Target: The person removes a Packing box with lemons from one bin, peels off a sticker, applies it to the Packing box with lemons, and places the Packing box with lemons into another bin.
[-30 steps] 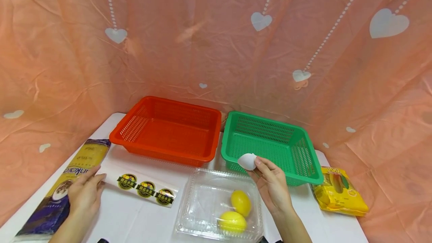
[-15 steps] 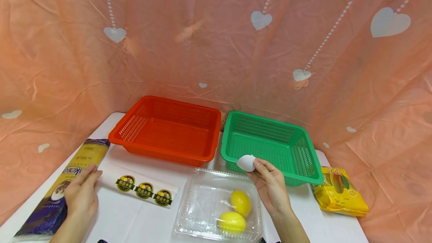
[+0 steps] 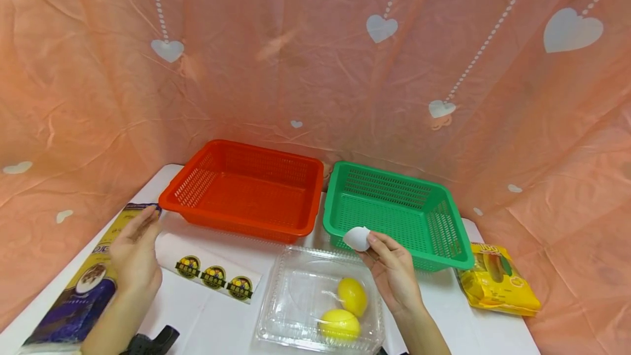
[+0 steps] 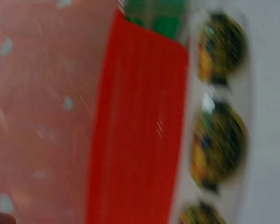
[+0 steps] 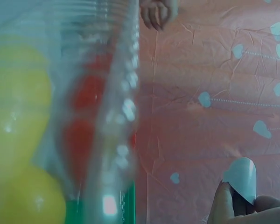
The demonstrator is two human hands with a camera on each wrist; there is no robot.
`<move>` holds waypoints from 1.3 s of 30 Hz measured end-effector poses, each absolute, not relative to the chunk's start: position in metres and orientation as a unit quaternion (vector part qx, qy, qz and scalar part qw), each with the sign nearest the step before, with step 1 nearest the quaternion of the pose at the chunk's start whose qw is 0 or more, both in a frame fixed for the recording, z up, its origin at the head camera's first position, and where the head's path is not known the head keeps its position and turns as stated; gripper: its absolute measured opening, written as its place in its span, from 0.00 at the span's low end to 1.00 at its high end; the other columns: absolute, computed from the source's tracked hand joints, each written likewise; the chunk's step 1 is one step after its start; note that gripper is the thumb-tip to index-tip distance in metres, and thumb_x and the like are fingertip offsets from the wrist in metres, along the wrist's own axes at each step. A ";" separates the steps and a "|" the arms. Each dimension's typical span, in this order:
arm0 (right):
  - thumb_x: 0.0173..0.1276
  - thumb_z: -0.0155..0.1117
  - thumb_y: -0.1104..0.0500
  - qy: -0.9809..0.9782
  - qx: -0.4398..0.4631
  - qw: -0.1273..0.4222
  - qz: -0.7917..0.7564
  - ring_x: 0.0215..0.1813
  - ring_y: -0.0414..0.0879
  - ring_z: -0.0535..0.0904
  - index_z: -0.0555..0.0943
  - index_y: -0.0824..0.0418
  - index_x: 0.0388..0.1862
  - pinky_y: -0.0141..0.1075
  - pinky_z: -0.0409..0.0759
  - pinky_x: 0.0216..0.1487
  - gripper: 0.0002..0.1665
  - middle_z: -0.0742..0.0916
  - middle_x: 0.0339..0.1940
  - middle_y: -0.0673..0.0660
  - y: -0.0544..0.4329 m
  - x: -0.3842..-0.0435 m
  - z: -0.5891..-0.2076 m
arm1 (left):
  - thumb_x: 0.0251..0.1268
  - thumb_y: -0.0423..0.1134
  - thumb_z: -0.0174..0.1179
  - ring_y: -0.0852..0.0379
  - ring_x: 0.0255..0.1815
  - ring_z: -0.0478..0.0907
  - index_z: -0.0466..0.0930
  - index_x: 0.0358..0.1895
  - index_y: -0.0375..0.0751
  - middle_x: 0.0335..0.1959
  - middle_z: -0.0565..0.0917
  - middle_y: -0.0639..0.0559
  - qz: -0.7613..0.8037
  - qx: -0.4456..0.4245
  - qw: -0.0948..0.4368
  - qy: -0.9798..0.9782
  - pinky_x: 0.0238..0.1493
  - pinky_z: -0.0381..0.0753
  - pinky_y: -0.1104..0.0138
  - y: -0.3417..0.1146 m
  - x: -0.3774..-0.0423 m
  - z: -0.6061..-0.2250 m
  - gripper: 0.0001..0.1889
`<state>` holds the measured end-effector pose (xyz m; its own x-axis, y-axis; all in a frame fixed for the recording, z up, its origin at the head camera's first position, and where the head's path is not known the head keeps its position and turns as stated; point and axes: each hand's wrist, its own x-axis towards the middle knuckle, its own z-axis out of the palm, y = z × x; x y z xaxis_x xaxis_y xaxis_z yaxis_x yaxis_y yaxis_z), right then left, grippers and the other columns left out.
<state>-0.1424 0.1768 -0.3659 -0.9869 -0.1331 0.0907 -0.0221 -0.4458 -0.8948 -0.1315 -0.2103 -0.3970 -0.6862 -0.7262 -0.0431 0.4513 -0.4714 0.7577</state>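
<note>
My right hand [image 3: 391,267] pinches a small rounded white sticker [image 3: 357,239] between thumb and fingers, over the near rim of the green basket. In the right wrist view the sticker [image 5: 242,175] shows its blank side. My left hand [image 3: 135,262] is raised with nothing in it, over the purple-and-yellow pasta packet [image 3: 74,300] in the head view. To its right lies a white strip of round stickers [image 3: 214,277], black and gold. A clear plastic clamshell box [image 3: 291,300] stands between the hands, lid down, with two lemons [image 3: 345,311] inside.
At the back stand a red basket [image 3: 241,229] and a green basket [image 3: 330,201]. A yellow packet [image 3: 498,284] lies at the right edge of the white table [image 3: 197,325]. An orange cloth with hearts [image 3: 296,70] hangs behind. A black object [image 3: 155,341] shows by the left wrist.
My left hand has left the end of the sticker strip and lifted up and to the right. The right hand, still holding the sticker, has shifted slightly left.
</note>
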 end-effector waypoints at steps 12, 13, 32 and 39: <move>0.76 0.53 0.69 0.525 -0.065 0.037 -0.848 0.46 0.42 0.84 0.87 0.56 0.36 0.35 0.82 0.55 0.17 0.87 0.43 0.53 0.174 -0.142 -0.367 | 0.67 0.29 0.61 0.54 0.49 0.81 0.81 0.53 0.26 0.45 0.87 0.47 -0.777 -0.148 -0.026 -0.612 0.56 0.78 0.66 -0.071 -0.130 -0.370 0.14; 0.76 0.53 0.69 0.524 -0.068 0.037 -0.848 0.45 0.42 0.84 0.87 0.56 0.36 0.35 0.82 0.55 0.17 0.88 0.43 0.52 0.174 -0.142 -0.368 | 0.68 0.31 0.60 0.52 0.52 0.81 0.78 0.56 0.24 0.48 0.86 0.44 -0.767 -0.173 -0.063 -0.615 0.58 0.77 0.65 -0.061 -0.130 -0.368 0.17; 0.74 0.52 0.74 0.626 -0.304 -0.035 -0.718 0.62 0.52 0.80 0.83 0.69 0.54 0.40 0.77 0.63 0.16 0.86 0.56 0.59 0.167 -0.134 -0.375 | 0.65 0.35 0.66 0.51 0.48 0.78 0.78 0.48 0.25 0.43 0.83 0.47 -0.794 -0.111 -0.049 -0.596 0.54 0.79 0.66 -0.023 -0.130 -0.364 0.16; 0.68 0.57 0.79 0.626 -0.347 -0.088 -0.693 0.59 0.54 0.81 0.82 0.77 0.48 0.41 0.80 0.59 0.12 0.87 0.53 0.62 0.163 -0.132 -0.376 | 0.64 0.33 0.64 0.52 0.46 0.78 0.79 0.43 0.26 0.39 0.83 0.49 -0.781 -0.104 -0.040 -0.615 0.53 0.78 0.64 -0.023 -0.128 -0.365 0.11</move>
<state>-0.1317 0.1635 -0.3759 -0.7443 -0.3128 0.5901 -0.5559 -0.1997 -0.8069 -0.1277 -0.0226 -0.3651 -0.9750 0.1909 0.1136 0.0655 -0.2415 0.9682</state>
